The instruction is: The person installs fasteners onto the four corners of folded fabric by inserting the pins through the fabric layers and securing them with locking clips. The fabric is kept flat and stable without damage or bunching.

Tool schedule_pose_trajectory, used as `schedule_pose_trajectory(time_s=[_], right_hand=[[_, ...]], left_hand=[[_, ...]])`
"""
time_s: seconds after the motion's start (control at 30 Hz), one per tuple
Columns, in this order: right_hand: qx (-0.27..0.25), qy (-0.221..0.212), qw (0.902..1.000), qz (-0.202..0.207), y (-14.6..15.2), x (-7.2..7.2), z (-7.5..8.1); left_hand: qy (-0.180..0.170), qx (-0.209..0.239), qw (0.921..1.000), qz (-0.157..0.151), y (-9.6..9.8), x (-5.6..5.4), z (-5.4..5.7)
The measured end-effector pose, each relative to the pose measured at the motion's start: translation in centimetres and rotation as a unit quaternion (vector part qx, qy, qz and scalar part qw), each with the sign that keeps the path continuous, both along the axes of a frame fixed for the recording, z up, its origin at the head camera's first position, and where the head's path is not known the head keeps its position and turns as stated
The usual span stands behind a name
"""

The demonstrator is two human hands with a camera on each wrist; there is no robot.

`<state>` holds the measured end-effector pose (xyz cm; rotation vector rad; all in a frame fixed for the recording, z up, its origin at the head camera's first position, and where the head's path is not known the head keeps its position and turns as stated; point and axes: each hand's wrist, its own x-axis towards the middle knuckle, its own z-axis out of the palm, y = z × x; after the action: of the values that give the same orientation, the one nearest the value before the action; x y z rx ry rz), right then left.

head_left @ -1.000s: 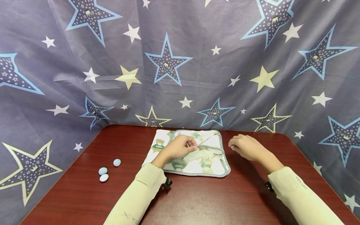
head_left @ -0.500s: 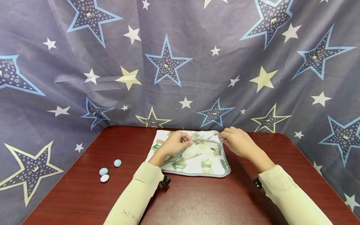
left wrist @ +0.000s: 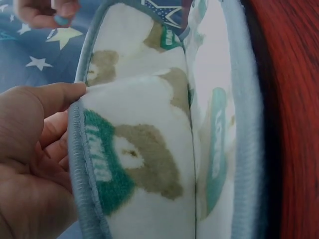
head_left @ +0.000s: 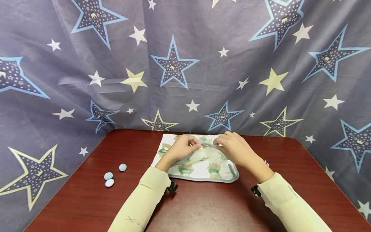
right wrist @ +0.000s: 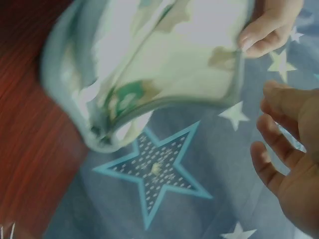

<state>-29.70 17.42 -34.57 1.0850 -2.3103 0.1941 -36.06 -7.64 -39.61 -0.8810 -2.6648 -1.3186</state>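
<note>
A white cloth (head_left: 200,170) with brown bears in green and grey-blue piped edges lies on the table. My left hand (head_left: 183,149) pinches its raised upper edge between thumb and finger. In the left wrist view the lifted layer (left wrist: 134,149) stands apart from the layer beside it, leaving a gap. Over the cloth's right side is my right hand (head_left: 234,147), fingers bent. At its fingertips a small light-blue egg-like thing (left wrist: 61,20) shows in the left wrist view, mostly covered by the fingers. The right wrist view shows the right hand (right wrist: 299,149) apart from the cloth.
A light-blue egg (head_left: 123,167), another blue egg (head_left: 108,176) and a white egg (head_left: 109,183) lie on the red-brown table (head_left: 87,203) at left. Small pale pieces (head_left: 266,163) peek out past my right forearm. A starred curtain (head_left: 185,96) hangs behind.
My right hand has moved left from beside the cloth to over its right part, near my left hand. My left hand keeps its pinch, and the cloth's edge now arches higher.
</note>
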Motion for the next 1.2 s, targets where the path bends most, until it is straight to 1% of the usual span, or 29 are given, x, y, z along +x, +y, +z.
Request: schedule_pose_trajectory(time_s=[0.13, 0.27, 0.47, 0.6, 0.67, 0.8, 0.9, 1.03, 1.13, 1.2], right_hand=[[-0.002, -0.021, 0.9996, 0.019, -1.2, 0.6, 0.2], [-0.009, -0.058, 0.9982, 0.016, -2.0, 0.7, -0.3], [-0.009, -0.093, 0.9956, -0.011, -2.0, -0.2, -1.5], [-0.011, -0.098, 0.9949, -0.019, -1.6, -0.8, -2.0], [-0.013, -0.095, 0.9953, -0.015, -1.4, -1.1, -2.2], [-0.024, -0.091, 0.9955, 0.011, -1.1, -1.7, -2.3], [-0.036, -0.104, 0.9935, 0.029, -0.9, -2.0, -2.3], [-0.047, -0.136, 0.989, 0.035, -0.8, -2.3, -2.3], [-0.052, -0.156, 0.9857, 0.039, -0.8, -2.4, -2.4], [-0.058, -0.157, 0.9851, 0.038, -0.8, -2.5, -2.4]], left_hand=[[-0.002, 0.009, 1.0, 0.002, 0.1, -0.1, 0.1], [0.004, 0.011, 0.9999, -0.002, 0.0, -0.2, 0.2], [0.013, 0.015, 0.9997, -0.017, 0.2, -0.4, 0.1], [0.015, 0.014, 0.9996, -0.017, 0.3, -0.3, 0.3], [0.019, 0.013, 0.9996, -0.015, 0.3, -0.2, 0.5], [0.022, 0.006, 0.9997, -0.013, 0.2, 0.1, 0.8], [0.023, -0.002, 0.9996, -0.013, 0.2, 0.2, 1.1], [0.025, -0.008, 0.9994, -0.021, 0.1, 0.4, 1.2], [0.023, -0.011, 0.9991, -0.033, -0.1, 0.6, 1.4], [0.02, -0.009, 0.9987, -0.046, -0.1, 0.7, 1.5]])
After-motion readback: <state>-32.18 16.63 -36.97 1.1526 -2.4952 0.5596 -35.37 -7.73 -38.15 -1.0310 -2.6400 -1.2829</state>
